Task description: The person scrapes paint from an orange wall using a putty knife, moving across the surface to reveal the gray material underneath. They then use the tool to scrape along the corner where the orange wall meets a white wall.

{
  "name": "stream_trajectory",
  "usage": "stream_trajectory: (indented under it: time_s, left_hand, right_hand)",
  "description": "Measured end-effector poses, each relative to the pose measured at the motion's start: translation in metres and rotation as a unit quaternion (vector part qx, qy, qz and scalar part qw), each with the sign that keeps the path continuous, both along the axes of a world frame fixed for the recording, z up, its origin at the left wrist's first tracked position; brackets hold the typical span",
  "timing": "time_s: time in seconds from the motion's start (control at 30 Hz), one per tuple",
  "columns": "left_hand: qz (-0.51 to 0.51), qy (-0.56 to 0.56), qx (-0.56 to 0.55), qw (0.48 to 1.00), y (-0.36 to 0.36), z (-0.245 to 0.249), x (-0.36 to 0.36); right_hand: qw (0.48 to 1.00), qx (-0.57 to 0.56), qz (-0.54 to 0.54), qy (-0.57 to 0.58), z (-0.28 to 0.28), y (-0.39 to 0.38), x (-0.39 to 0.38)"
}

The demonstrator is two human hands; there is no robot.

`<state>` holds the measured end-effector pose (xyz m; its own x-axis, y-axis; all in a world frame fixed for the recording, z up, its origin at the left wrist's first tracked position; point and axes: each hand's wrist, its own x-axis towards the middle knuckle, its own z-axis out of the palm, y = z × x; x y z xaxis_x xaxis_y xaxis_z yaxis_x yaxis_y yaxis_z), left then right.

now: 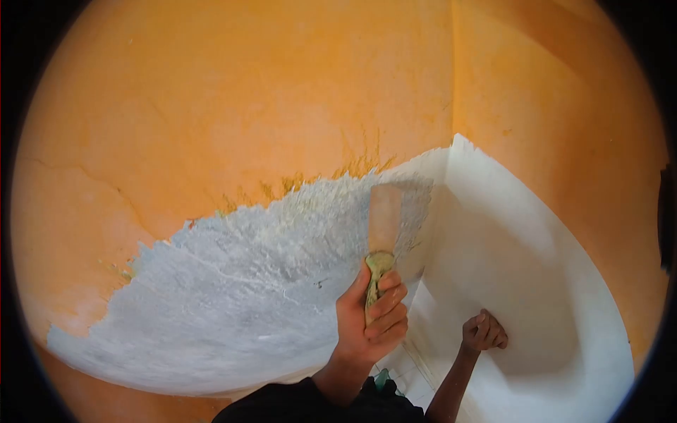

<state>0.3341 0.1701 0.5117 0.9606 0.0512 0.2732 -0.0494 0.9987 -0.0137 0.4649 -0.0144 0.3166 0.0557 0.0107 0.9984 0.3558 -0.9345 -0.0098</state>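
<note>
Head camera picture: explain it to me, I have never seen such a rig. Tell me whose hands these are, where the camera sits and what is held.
There is no machine here: a person works with two bare hands, and the one camera sits on that person's head, looking at them. Its wide lens bends the edges round. The surface is an orange wall that meets a side wall at a corner. A rough white coating covers its lower part; smoother white covers the side wall. The left hand grips the handle of a flat scraper, blade against the coating's upper edge. The right hand is a closed fist low by the side wall; whether it holds anything cannot be told. A dark sleeve shows at the bottom.
</note>
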Motion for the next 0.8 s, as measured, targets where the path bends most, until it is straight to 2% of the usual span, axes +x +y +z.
stream_trajectory:
  time_s: [0.1,0.2,0.23,0.33,0.47,0.6,0.63,0.8]
  left_hand:
    - [-0.001,0.015,0.022,1.000,-0.007,0.018,0.009]
    - [0.018,0.036,0.020,0.999,0.002,0.006,-0.002]
    - [-0.002,-0.003,-0.002,1.000,-0.001,0.006,-0.009]
    - [0.007,0.028,0.044,0.999,-0.003,0.013,0.007]
    - [-0.017,0.043,0.008,0.999,0.000,0.014,0.000]
    - [0.011,0.053,0.043,0.998,-0.012,0.014,0.008]
    - [0.006,0.026,0.031,0.999,-0.016,0.015,0.010]
    - [-0.022,0.044,0.030,0.998,0.007,0.011,0.005]
  right_hand:
    - [1.000,0.005,0.008,-0.004,-0.001,0.000,0.001]
    - [1.000,-0.001,0.000,-0.008,-0.003,-0.001,0.002]
    - [1.000,-0.002,0.005,-0.011,-0.003,-0.002,0.003]
    - [1.000,-0.003,0.012,-0.004,-0.004,-0.004,-0.002]
    - [1.000,-0.007,0.018,-0.008,-0.005,-0.004,0.000]
    - [1.000,-0.011,0.013,0.000,-0.004,-0.003,0.000]
    - [1.000,-0.011,0.014,0.005,-0.004,-0.002,-0.001]
    - [1.000,-0.007,0.020,-0.006,-0.005,-0.004,0.001]
